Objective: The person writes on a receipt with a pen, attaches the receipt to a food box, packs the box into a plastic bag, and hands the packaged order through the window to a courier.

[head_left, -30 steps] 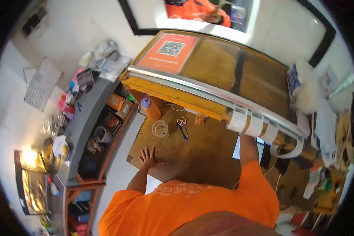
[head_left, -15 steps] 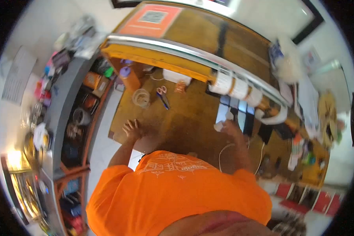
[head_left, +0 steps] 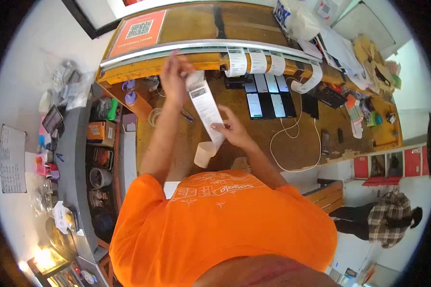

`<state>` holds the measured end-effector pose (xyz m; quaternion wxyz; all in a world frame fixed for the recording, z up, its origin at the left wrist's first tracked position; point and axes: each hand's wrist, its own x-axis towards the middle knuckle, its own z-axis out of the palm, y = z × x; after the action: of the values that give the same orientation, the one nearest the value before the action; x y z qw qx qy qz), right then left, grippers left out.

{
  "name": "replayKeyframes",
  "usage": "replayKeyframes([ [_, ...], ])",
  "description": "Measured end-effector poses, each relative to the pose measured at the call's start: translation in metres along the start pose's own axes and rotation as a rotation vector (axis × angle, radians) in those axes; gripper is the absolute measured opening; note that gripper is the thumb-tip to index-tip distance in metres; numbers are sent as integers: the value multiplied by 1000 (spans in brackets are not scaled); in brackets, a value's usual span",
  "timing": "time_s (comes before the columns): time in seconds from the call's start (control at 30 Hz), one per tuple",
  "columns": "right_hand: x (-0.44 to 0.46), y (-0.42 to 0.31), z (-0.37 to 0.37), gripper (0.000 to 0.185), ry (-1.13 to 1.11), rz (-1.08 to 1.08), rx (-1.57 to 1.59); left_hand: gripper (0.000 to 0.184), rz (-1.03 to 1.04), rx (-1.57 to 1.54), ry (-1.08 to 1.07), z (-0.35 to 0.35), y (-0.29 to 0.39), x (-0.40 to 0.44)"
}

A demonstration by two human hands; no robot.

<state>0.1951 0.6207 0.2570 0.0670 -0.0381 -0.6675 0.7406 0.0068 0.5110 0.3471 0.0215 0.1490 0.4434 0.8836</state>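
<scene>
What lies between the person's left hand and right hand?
In the head view, a printed paper strip slants between the left hand and the right hand, which holds it.

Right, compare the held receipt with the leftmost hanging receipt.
The held receipt is gripped by the right hand; the hanging receipt hangs at the edge of the shelf. The held receipt looks longer; the hanging receipt, shorter. Both are white with dark print.

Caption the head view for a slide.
Right hand holds a printed paper strip, left hand near its top; phones lie on the table.
</scene>
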Motion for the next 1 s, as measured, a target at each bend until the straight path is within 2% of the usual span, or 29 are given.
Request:
replayKeyframes([
  [0.03, 2, 1, -3, 59, 16, -21, -11, 32, 24, 30, 5, 0, 22, 17],
  [0.07, 7, 3, -7, 52, -7, -91, -120, 32, 32, 22, -5, -6, 28, 19],
  [0.1, 11, 2, -10, 45, -29, -157, -226, 39, 36, 324, -111, -14, 30, 13],
  [0.13, 12, -17, -7, 34, 49, -65, -106, 47, 39, 628, -215, -23, 30, 4],
  [0.2, 14, -31, -2, 41, 185, -89, -64, 59, -221, 688, -636, -55, 11, -26],
  [0.23, 16, -34, 3, 45, 231, -104, -31, 59, -642, 656, -687, -69, -3, -45],
  [0.3, 19, 0, 2, 57, 90, -211, -291, 50, -692, 511, -592, -74, -19, -100],
  [0.33, 22, 24, 1, 67, -98, -233, -400, 43, -577, 452, -496, -89, -36, -114],
  [0.37, 10, 7, 12, 67, -216, -71, -304, 38, -462, 393, -401, -104, -53, -124],
  [0.4, 8, -20, 17, 67, -270, -9, -303, 32, -554, 117, -183, -118, -59, -124],
  [0.43, 6, -38, 18, 67, -326, 56, -302, 32, -531, -48, -56, -91, -15, -128],
  [0.5, 31, -50, -8, 68, 18, -256, -714, 34, -454, -37, 135, -109, -5, -121],
  [0.57, 56, -80, -37, 72, 462, -431, -1304, 34, -387, 102, 95, -137, 9, -121],
  [0.6, 66, -97, -47, 60, 506, -482, -1416, 34, -366, 32, 69, -158, 4, -121],
  [0.63, 77, -110, -56, 49, 553, -538, -1527, 29, -434, 42, 100, -166, 12, -125],
  [0.67, 85, -113, -71, 49, 548, -542, -1525, 30, -451, 55, 147, -171, 16, -132],
  [0.73, 110, -121, -90, 35, 351, -579, -1699, 30, -495, 125, 252, -191, 15, -146],
  [0.77, 112, -145, -74, 21, 376, -603, -1594, 30, -507, 171, 313, -204, 10, -150],
  [0.83, 158, -150, -88, 25, 205, -716, -931, 30, -432, 101, 281, -191, 26, -163],
  [0.87, 169, -166, -65, 25, 180, -746, -926, 30, -465, 129, 320, -195, 23, -168],
  [0.93, 182, -202, -11, 23, 281, -675, -205, 30, -519, 232, 340, -206, 7, -176],
  [1.0, 250, -178, -4, 20, 333, -659, -153, 29, -558, 328, 344, -190, 10, -175],
])
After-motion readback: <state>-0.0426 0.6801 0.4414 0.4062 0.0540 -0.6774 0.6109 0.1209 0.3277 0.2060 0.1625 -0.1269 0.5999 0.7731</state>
